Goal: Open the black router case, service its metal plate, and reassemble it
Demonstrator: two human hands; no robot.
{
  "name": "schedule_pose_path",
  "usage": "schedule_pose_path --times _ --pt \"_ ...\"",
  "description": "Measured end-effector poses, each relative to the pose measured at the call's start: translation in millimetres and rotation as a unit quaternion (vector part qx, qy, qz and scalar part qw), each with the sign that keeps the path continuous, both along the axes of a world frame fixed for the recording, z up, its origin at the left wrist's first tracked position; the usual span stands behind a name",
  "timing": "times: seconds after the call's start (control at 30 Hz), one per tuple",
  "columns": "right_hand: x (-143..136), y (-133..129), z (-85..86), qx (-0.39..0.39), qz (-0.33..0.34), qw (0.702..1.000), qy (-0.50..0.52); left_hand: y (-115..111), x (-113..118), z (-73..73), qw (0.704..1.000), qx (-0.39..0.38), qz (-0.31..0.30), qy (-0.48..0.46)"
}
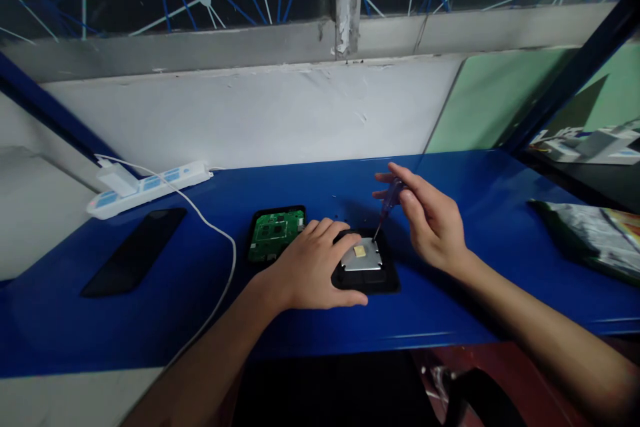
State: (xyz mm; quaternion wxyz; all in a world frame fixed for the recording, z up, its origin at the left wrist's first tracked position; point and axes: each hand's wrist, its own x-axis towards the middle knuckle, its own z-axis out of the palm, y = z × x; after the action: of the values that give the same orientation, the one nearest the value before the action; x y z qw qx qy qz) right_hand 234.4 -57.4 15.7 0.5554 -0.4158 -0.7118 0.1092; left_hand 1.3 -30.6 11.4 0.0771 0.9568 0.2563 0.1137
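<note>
Left hand [313,267]: palm down over the left part of the black cover [391,280], grip spread, thumb on the near side, fingers toward the far side. Right hand [436,223]: grip pinching the purple-tinted handle of the screwdriver [391,197] between thumb and fingers, some other fingers extended. Shaft slants down to the left, tip at the far right corner of the metal plate [371,261]. Can't tell if it's seated in a screw.

Cover lies flat on the blue table [310,340], near the front edge, metal plate up, 1 small yellowish pad [360,251] on the plate. Just left and slightly farther back: black case [250,255], open side up, green circuit board [275,232] inside, partly behind the left hand. A few tiny dark bits scattered behind the cover, too small to ID.

Left side of table: flat black slab [134,253], phone-like; behind it the white power strip [150,192] with a white adapter [118,180] plugged in. White cable [220,228] curves between slab and case, down to the front edge. Far right: shiny bag [600,237], lying flat.
</note>
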Motion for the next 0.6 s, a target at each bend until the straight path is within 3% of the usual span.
schedule_pose_path --times 0.23,0.6 --pt "0.6 4.7 -2.0 0.048 -0.048 0.998 0.0 -1.1 2.7 1.1 1.0 0.002 0.004 -0.001" --pt "-2.0 -0.5 2.8 0.027 -0.006 0.999 -0.034 -1.6 5.0 2.5 1.0 0.005 0.009 0.003"
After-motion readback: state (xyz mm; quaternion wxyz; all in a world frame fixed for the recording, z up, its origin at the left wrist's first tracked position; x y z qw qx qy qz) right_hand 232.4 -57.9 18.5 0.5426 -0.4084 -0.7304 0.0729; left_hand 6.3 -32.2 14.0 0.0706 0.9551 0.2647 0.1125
